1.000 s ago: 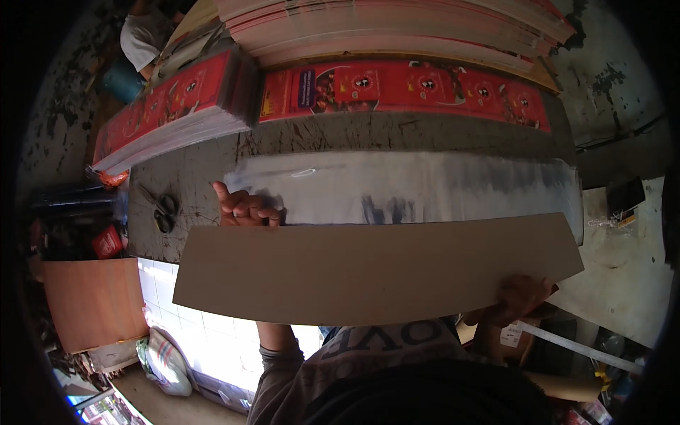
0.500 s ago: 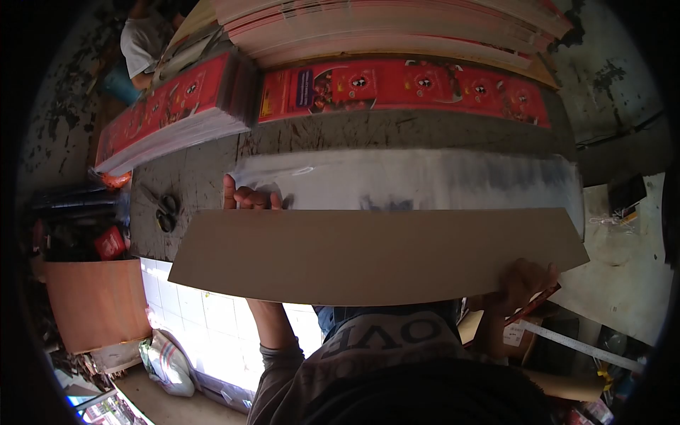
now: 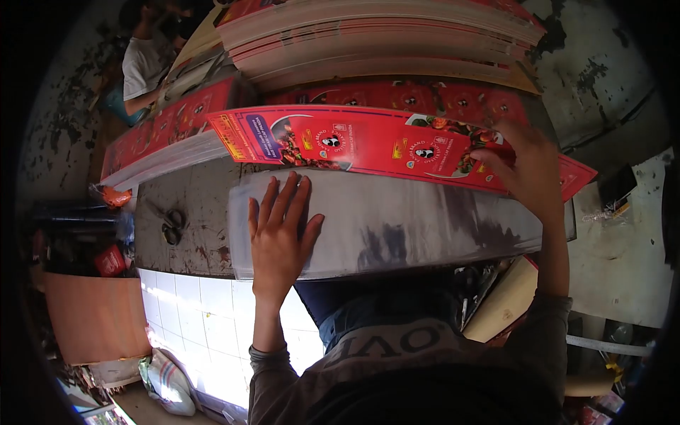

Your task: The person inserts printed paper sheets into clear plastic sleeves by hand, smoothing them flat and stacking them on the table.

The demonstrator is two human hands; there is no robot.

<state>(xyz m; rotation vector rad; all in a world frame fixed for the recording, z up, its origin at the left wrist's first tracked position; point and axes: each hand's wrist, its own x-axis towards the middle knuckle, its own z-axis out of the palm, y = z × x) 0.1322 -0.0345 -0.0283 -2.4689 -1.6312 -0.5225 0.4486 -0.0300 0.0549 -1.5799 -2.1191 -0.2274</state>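
My right hand [image 3: 528, 170] grips the right part of a long red printed cardboard sheet [image 3: 375, 145], thumb on its printed face. The sheet is raised and slightly bowed, its print towards me. Below it, a pile of long clear plastic sleeves [image 3: 354, 219] lies along the front of the table. My left hand [image 3: 278, 244] rests flat on the left part of this pile, fingers spread, holding nothing.
Scissors [image 3: 170, 227] lie on the worn table [image 3: 191, 255] at the left. Behind them is a stack of plastic-covered red sheets [image 3: 173, 127]. A tall stack of cardboard sheets [image 3: 382, 42] stands at the back. Another person [image 3: 145, 67] is at the upper left.
The cardboard sheet has moved away from me, from its plain brown side showing to its red print showing. My left hand, earlier partly behind it, now lies on the sleeves, which sit nearer me.
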